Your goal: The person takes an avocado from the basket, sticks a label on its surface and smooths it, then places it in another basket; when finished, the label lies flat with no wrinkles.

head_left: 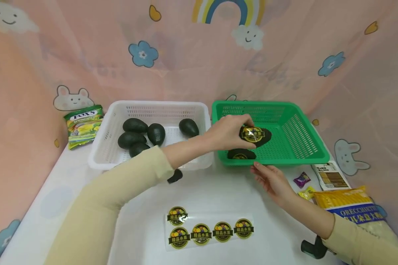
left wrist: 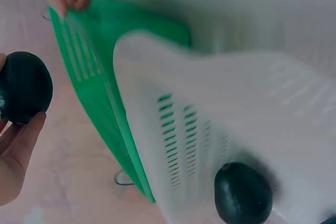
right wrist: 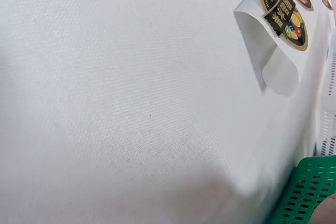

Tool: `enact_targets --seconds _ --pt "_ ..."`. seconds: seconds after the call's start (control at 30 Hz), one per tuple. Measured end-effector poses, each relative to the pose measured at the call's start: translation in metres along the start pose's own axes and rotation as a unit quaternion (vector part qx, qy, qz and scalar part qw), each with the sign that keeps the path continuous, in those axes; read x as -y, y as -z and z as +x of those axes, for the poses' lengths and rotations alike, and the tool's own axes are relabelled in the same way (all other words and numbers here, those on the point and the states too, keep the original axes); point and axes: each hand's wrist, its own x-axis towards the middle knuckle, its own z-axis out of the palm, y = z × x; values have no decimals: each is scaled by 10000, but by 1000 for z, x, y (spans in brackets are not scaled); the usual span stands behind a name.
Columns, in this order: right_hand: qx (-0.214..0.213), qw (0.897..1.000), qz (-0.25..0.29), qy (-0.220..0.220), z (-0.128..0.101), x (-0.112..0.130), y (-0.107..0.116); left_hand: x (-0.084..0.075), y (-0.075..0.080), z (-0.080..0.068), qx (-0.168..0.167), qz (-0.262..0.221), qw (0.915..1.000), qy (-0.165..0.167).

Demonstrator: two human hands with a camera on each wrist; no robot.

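A person in pale yellow sleeves works at a white desk (head_left: 219,191) hung round with pink cartoon-print cloth. The left hand (head_left: 227,131) reaches across the body and over the green basket (head_left: 298,141), its grip closed around a dark avocado (head_left: 257,135) that carries a round gold-and-black sticker (head_left: 252,134) on its upper face. The fruit is held above the basket's perforated floor, near the front left corner. Directly below it, a second stickered avocado (head_left: 240,154) lies on the basket floor against the front wall.

The right hand (head_left: 272,180) hovers just outside the green basket's front rim, fingers straight and relaxed, its grip released and holding nothing.

Beside the green basket, touching it on the left, stands a white basket (head_left: 199,110) with five bare avocados (head_left: 142,134) lying in it, four bunched at the left and one apart towards the right. On the desk in front, a clear backing sheet (head_left: 209,230) bears five more of the round stickers. A green-and-yellow Fox's sweet packet (head_left: 84,125) lies left of the white basket. To the right of the green basket sit a brown-and-white sachet (head_left: 331,176), a purple wrapped sweet (head_left: 302,179), a yellow wrapped sweet (head_left: 306,193) and a yellow pasta bag (head_left: 351,206).
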Motion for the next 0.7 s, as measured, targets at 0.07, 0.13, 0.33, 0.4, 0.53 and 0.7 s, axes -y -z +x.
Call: enact_targets --seconds 0.07,0.13,0.33,0.4,0.53,0.7 --pt "-15 9999 -152 13 1 0 2 4 -5 28 231 330 9989 238" --pt "-37 9995 -300 27 1 -1 2 8 -15 49 449 684 9958 409" --pt "-86 9984 -558 26 2 -4 1 18 -44 70 1483 1746 9693 899" --pt "-97 9981 -600 32 3 -5 1 19 -49 68 1931 1989 9556 1000" --pt "-126 9980 -607 98 3 -5 2 21 -51 63 2561 2067 9382 1070" --pt "-108 9985 -526 142 3 -6 5 26 -42 53 2084 1820 9583 707"
